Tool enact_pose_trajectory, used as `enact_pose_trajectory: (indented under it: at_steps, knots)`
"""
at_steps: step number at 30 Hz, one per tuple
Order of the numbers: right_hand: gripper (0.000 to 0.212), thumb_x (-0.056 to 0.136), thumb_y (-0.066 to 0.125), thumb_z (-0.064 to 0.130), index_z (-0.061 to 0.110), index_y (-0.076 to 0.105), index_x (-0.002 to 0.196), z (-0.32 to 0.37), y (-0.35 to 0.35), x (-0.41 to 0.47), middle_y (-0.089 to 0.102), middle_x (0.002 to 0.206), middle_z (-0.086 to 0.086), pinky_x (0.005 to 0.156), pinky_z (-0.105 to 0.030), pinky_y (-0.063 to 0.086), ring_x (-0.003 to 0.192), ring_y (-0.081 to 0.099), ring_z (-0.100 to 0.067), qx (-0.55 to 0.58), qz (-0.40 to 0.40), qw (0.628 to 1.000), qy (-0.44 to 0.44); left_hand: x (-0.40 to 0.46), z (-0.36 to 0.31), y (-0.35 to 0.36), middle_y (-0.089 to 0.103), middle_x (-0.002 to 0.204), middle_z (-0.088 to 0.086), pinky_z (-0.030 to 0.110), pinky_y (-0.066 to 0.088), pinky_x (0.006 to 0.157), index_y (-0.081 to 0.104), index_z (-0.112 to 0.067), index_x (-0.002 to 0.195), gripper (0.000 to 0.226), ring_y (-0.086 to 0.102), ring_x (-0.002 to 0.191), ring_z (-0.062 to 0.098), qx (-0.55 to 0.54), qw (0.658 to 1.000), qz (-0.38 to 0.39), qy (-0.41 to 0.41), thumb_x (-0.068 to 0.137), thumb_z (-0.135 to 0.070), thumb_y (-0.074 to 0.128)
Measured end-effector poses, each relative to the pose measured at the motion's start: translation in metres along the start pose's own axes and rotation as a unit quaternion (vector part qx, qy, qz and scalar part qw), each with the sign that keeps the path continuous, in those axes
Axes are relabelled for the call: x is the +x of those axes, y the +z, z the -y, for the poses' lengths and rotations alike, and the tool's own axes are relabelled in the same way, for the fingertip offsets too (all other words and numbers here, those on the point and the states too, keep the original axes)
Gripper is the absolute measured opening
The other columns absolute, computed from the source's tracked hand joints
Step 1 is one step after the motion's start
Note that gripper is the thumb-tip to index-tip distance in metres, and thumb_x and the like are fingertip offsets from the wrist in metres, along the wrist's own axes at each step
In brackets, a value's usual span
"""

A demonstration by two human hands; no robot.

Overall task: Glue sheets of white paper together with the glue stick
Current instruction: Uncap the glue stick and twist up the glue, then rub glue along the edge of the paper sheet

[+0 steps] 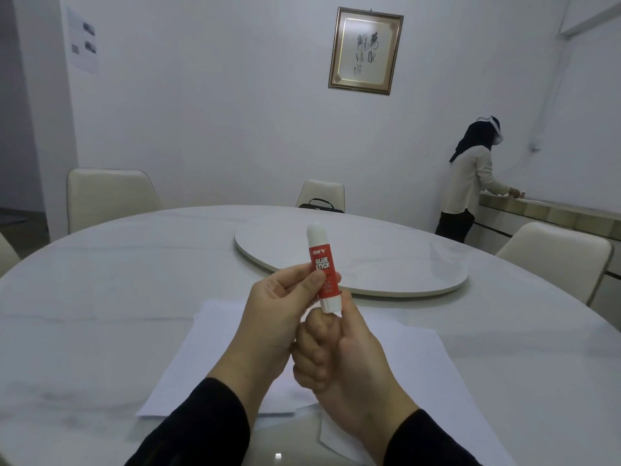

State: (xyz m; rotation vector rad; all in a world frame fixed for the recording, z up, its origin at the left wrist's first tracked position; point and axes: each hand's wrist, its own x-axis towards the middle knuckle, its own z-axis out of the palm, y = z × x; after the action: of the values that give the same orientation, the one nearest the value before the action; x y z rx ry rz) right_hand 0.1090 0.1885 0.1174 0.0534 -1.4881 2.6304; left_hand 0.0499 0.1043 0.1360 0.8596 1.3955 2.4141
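Both hands, left hand (272,307) and right hand (339,351), gripped a capped glue stick (322,268) upright over white paper sheets (208,358) on a round marble table (100,280), framed calligraphy (365,50) on the wall behind.

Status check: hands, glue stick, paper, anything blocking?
Left hand grips glue stick upright, cap on. Right hand pinches its base. White paper flat on table beneath. Nothing in the way.

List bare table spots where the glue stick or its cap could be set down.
Free: bare table left of the paper sheets, out to the rim; the strip between the sheets and the turntable; table right of the sheets; the turntable top itself. Crowded: table centre near the person, where both hands, left hand and right hand, hold the glue stick above the sheets.
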Motion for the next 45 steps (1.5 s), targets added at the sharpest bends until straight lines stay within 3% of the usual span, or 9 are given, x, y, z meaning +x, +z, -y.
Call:
enact_pose_trajectory:
  at_steps: [8, 17, 20, 24, 26, 28, 33, 41, 45]
  knots:
    - [0.038, 0.09, 0.041, 0.05, 0.018, 0.059, 0.083, -0.003, 0.002, -0.001, 0.041, 0.056, 0.008, 0.043, -0.016, 0.031, 0.046, 0.034, -0.006, -0.178, -0.108, 0.969, -0.129, 0.004, 0.005, -0.003, 0.075, 0.093, 0.008, 0.027, 0.05, 0.078, 0.076, -0.018, 0.091, 0.037, 0.07, 0.086, 0.017, 0.034, 0.999, -0.016, 0.024, 0.062, -0.042, 0.073]
    - [0.041, 0.089, 0.05, 0.048, 0.011, 0.065, 0.08, 0.002, -0.005, 0.004, 0.048, 0.056, -0.004, 0.039, -0.022, 0.025, 0.04, 0.034, -0.012, 0.03, -0.074, 0.996, -0.036, 0.002, 0.008, -0.001, 0.072, 0.07, 0.002, 0.019, 0.05, 0.057, 0.074, -0.009, 0.096, 0.032, 0.066, 0.059, 0.01, 0.06, 0.998, -0.003, -0.007, 0.072, -0.031, 0.071]
    - [0.034, 0.083, 0.059, 0.042, 0.009, 0.062, 0.084, 0.007, -0.012, 0.005, 0.046, 0.054, -0.001, 0.036, -0.02, 0.022, 0.038, 0.031, -0.01, 0.052, -0.132, 0.988, -0.061, 0.0, 0.006, 0.0, 0.075, 0.088, -0.005, 0.01, 0.048, 0.067, 0.071, -0.017, 0.101, 0.024, 0.068, 0.083, 0.002, 0.166, 0.986, -0.029, -0.014, 0.078, -0.023, 0.072]
    - [0.033, 0.093, 0.05, 0.043, 0.012, 0.056, 0.084, 0.02, -0.035, 0.007, 0.043, 0.047, 0.005, 0.031, -0.016, 0.019, 0.033, 0.027, -0.007, 0.135, -0.274, 0.948, -0.09, -0.015, -0.013, -0.032, 0.056, 0.113, -0.031, 0.015, 0.04, 0.084, 0.053, -0.05, 0.11, 0.071, 0.05, 0.106, -0.011, 0.496, 0.86, 0.083, -0.085, 0.045, -0.058, 0.08]
    - [0.033, 0.093, 0.051, 0.045, 0.013, 0.057, 0.084, 0.022, -0.044, 0.005, 0.045, 0.046, 0.006, 0.031, -0.016, 0.021, 0.034, 0.028, -0.007, 0.141, -0.32, 0.932, -0.096, -0.03, -0.017, -0.045, 0.045, 0.118, -0.04, 0.016, 0.034, 0.094, 0.051, -0.06, 0.105, 0.078, 0.04, 0.111, -0.015, 0.605, 0.765, 0.174, -0.132, 0.031, -0.065, 0.076]
    - [0.034, 0.092, 0.051, 0.046, 0.014, 0.058, 0.083, 0.022, -0.048, 0.005, 0.045, 0.045, 0.007, 0.031, -0.016, 0.023, 0.033, 0.028, -0.007, 0.136, -0.34, 0.926, -0.094, -0.041, -0.012, -0.049, 0.044, 0.12, -0.042, 0.019, 0.032, 0.1, 0.054, -0.06, 0.099, 0.068, 0.038, 0.114, -0.016, 0.635, 0.734, 0.202, -0.129, 0.035, -0.065, 0.075]
    - [0.034, 0.092, 0.052, 0.047, 0.015, 0.058, 0.084, 0.021, -0.053, 0.004, 0.045, 0.046, 0.007, 0.032, -0.017, 0.023, 0.035, 0.029, -0.007, 0.131, -0.346, 0.924, -0.093, -0.047, -0.012, -0.052, 0.066, 0.094, -0.035, 0.014, 0.043, 0.089, 0.072, -0.039, 0.084, 0.01, 0.056, 0.093, -0.017, 0.586, 0.793, 0.158, -0.054, 0.079, -0.044, 0.064]
    - [0.028, 0.091, 0.055, 0.042, 0.014, 0.058, 0.092, 0.025, -0.062, 0.002, 0.047, 0.051, 0.006, 0.036, -0.019, 0.025, 0.039, 0.031, -0.008, 0.165, -0.316, 0.928, -0.112, -0.035, -0.027, -0.054, 0.067, 0.076, -0.017, 0.001, 0.037, 0.063, 0.064, -0.028, 0.077, 0.019, 0.057, 0.077, -0.011, 0.473, 0.845, -0.179, 0.174, 0.092, -0.018, 0.056]
    - [0.019, 0.087, 0.062, 0.034, 0.017, 0.056, 0.08, 0.044, -0.067, -0.001, 0.046, 0.047, 0.009, 0.036, -0.018, 0.025, 0.037, 0.032, -0.008, 0.216, -0.278, 0.915, -0.197, -0.027, -0.036, -0.03, 0.067, 0.088, -0.023, 0.003, 0.038, 0.069, 0.064, -0.032, 0.082, 0.029, 0.059, 0.082, -0.009, 0.457, 0.86, -0.035, 0.226, 0.092, -0.008, 0.05]
